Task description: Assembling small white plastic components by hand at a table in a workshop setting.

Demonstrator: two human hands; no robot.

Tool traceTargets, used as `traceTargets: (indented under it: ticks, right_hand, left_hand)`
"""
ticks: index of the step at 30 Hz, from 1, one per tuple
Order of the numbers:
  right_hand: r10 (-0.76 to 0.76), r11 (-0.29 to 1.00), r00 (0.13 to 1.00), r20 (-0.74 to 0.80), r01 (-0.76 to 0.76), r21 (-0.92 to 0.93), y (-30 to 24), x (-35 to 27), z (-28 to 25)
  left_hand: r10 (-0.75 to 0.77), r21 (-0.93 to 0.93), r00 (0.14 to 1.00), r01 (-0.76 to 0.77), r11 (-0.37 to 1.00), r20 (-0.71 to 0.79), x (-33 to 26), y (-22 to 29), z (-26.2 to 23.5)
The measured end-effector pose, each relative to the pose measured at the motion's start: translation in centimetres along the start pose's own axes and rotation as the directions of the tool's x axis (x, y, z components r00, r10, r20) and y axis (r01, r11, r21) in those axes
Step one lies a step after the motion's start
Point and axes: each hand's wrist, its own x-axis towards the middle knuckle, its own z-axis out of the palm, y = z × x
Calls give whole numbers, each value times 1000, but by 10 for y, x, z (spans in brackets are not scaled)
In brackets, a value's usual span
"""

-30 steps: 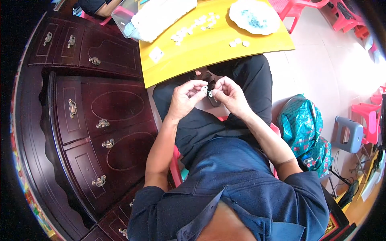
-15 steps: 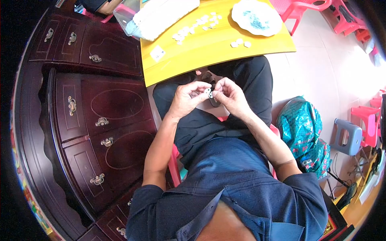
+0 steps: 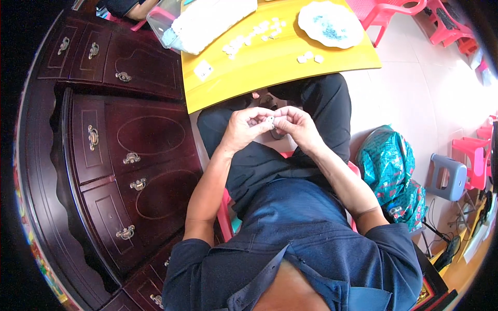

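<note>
Over my lap, just short of the table's near edge, both hands meet at a small white piece with dark holes or spots (image 3: 270, 119). My left hand (image 3: 244, 127) pinches it from the left between thumb and fingers. From the right, my right hand (image 3: 296, 126) closes thumb and fingertips on the same piece, covering much of it. Its exact kind is too small to make out. On the yellow table (image 3: 249, 75) lie many small white pieces (image 3: 244, 41) in a loose band, with several more (image 3: 309, 58) near the right edge.
A white scalloped plate (image 3: 350, 26) holding small blue bits stands at the table's right. At the back left are a white bundle (image 3: 218, 20) and a clear plastic box (image 3: 163, 23). Dark wooden drawers (image 3: 145, 129) flank my left; a green bag (image 3: 386, 163) and blue-grey stool (image 3: 446, 176) are right.
My hands have drawn closer together, and the right fingers now cover more of the small white piece. Things on the table have not moved.
</note>
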Motion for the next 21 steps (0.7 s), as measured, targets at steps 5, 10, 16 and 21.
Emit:
traceTargets:
  ticks: [5,10,16,21]
  right_hand:
    - [151,987,987,48,-153,44,-1,0,-4]
    - [184,977,982,33,-186,105,6,3,-8]
    - [151,979,987,-62,-141,146,10,2,0]
    - [184,965,980,-69,-167,204,4,-1,1]
  left_hand:
    - [-16,42,999,14,999,48,1,9,0]
    - [172,347,985,-154,925,-21,2,17,8]
    - [462,740,884,-262,619,-73,1,19,29]
    - [450,746,891,-257,614,-63,-2,23,30]
